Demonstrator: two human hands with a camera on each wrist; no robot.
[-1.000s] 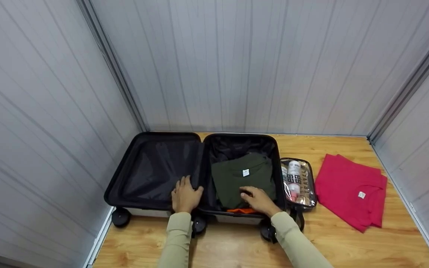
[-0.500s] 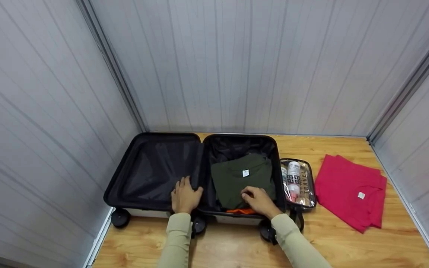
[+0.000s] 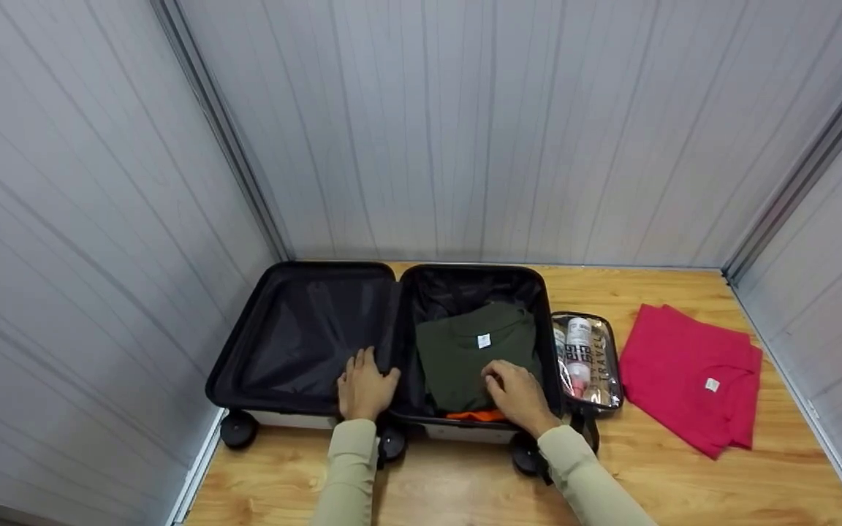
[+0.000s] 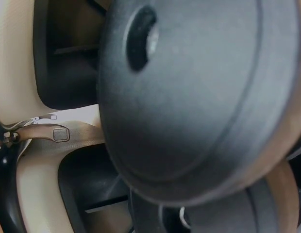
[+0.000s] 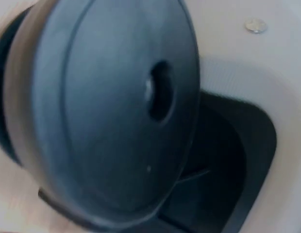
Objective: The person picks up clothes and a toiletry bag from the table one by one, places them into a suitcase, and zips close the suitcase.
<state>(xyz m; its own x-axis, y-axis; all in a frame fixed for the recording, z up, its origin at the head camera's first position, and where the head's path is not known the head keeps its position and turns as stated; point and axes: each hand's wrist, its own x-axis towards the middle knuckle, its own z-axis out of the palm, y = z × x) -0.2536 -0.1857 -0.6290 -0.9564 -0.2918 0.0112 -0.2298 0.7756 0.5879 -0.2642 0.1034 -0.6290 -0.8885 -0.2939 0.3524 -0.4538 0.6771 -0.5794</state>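
Note:
An open suitcase (image 3: 302, 400) lies on the floor with both black-lined halves facing up. My left hand (image 3: 366, 383) rests by the inner edge of its left half, fingers spread and fairly straight, holding nothing. In the right half sits a folded dark green T-shirt (image 3: 457, 358) with a white neck label. Orange cloth (image 3: 476, 416) peeks out below its near edge. My right hand (image 3: 520, 394) is over the shirt's near right corner with loosely bent fingers; nothing shows in its grasp. Neither wrist view shows a hand, only suitcase wheels (image 4: 189, 107) (image 5: 121, 111) up close.
Against the suitcase's right side lies a clear travel pouch (image 3: 600, 365) with bottles inside. Farther right a folded red T-shirt (image 3: 684, 372) lies on the wooden floor (image 3: 457, 489). Grey panel walls (image 3: 465, 131) rise behind and on both sides.
My right hand has shifted slightly to the right over the green T-shirt, its fingers a little more bent. My left hand has stayed put.

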